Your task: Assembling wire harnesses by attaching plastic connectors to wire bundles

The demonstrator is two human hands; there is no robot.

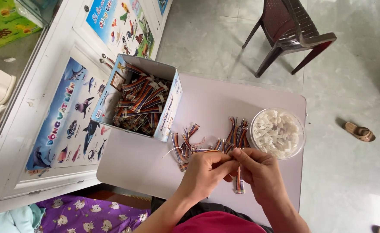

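My left hand (207, 170) and my right hand (259, 170) meet over the near part of a small grey table (142, 159). Together their fingertips pinch a short rainbow ribbon cable (240, 183), whose striped end hangs down between them. Several more ribbon cables (207, 140) lie loose on the table just beyond my hands. A round clear tub of small white plastic connectors (277, 133) stands to the right of them. A cardboard box (166, 114) packed with ribbon cables sits at the table's far left.
A white cabinet door with animal posters (69, 125) lies along the left. A dark brown plastic chair (291, 30) stands on the tiled floor beyond the table. A sandal (359, 131) lies to the right. Purple patterned cloth (86, 213) is near my left.
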